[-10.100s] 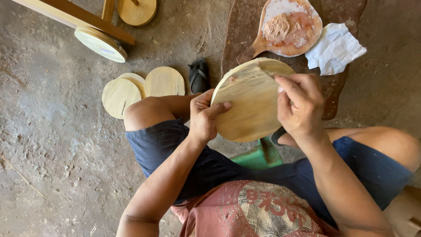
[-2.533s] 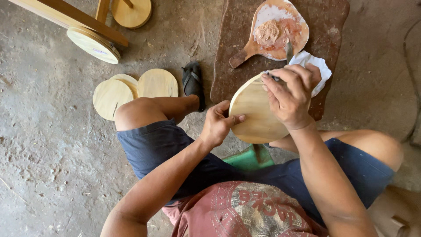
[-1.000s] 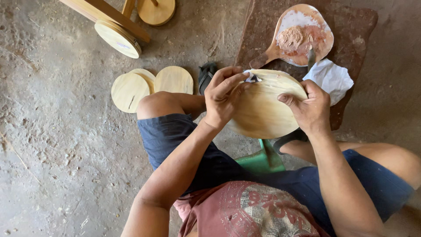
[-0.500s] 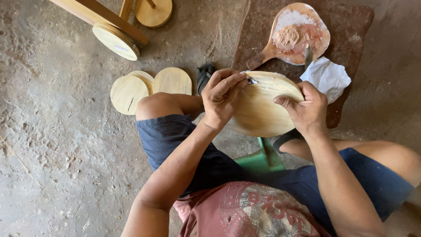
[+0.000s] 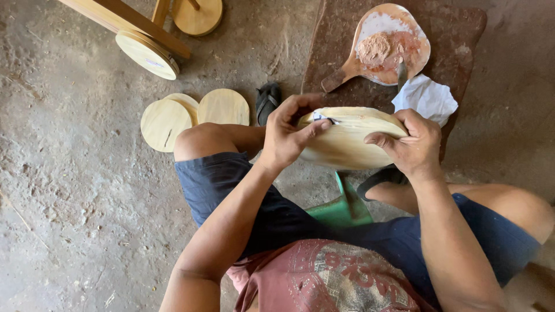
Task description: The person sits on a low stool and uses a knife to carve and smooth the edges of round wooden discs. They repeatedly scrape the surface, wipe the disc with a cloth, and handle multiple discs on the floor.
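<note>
Your left hand [image 5: 287, 134] and your right hand [image 5: 411, 144] hold a round pale wooden disc [image 5: 347, 141] between them, tilted so you look along its rim; take that disc as the landmark. Your left hand clasps its left edge, thumb and fingers curled over the rim and pinching a small thin tool [image 5: 321, 118] with a dark tip against the top edge; your right hand grips the right edge, fingers wrapped over the rim and pressed on the wood. The disc hangs above your knees, clear of the floor. Beyond the disc, on a dark reddish mat [image 5: 457, 34], lies a paddle-shaped board [image 5: 388, 43] heaped with reddish-brown paste; a crumpled white cloth [image 5: 426, 98] lies just beyond the disc's right end. Left of the disc, three more pale discs [image 5: 193, 112] lie overlapping on the concrete floor [image 5: 69, 202]; a dark sandal [image 5: 267, 101] sits between them and the disc. Below the disc shows a green stool [image 5: 342, 209].
</note>
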